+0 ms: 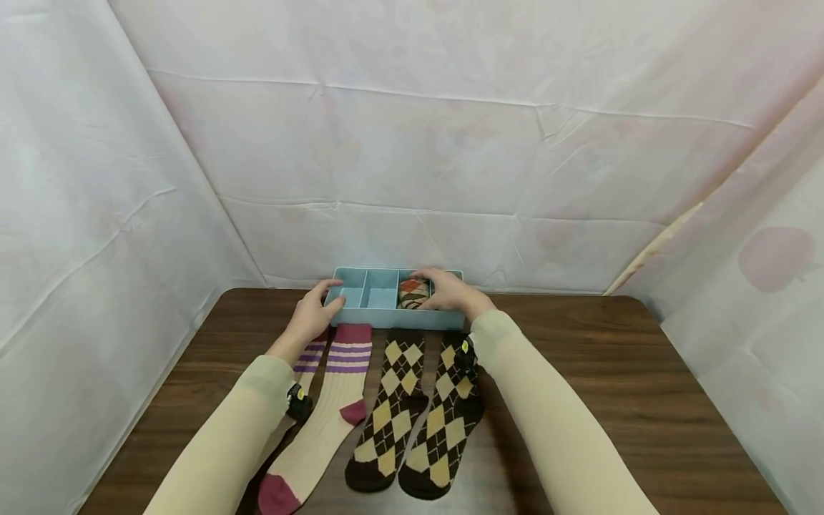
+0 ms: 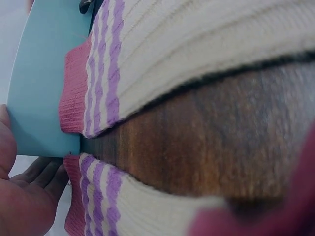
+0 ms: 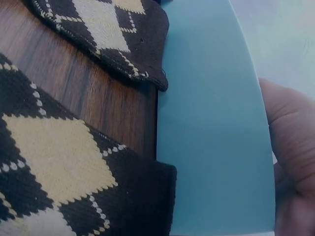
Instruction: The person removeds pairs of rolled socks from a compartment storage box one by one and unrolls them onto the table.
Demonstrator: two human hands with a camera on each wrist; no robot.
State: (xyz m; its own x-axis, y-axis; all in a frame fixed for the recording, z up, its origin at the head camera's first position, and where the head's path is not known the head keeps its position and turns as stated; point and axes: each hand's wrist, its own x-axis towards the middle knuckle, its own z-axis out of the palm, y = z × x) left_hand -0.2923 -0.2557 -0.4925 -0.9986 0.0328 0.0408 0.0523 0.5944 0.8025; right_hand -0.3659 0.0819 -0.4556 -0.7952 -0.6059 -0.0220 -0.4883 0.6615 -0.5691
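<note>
A light blue divided box (image 1: 412, 319) lies at the back of the table. My left hand (image 1: 312, 312) holds its left end, thumb by the near corner and fingers at the far side; in the left wrist view, the fingers (image 2: 42, 177) lie along the end wall. My right hand (image 1: 448, 291) reaches over the right part, its thumb and fingers around a folded argyle sock bundle (image 1: 413, 292) inside a compartment. In the right wrist view, the box wall (image 3: 211, 123) hides the fingertips. The right-end compartment is mostly covered by the hand.
Two cream socks (image 1: 346, 386) with purple stripes and maroon toes lie front left, one partly under my left arm. Two dark brown argyle socks (image 1: 386, 418) lie beside them. White curtains (image 1: 412, 164) surround the wooden table (image 1: 579, 372).
</note>
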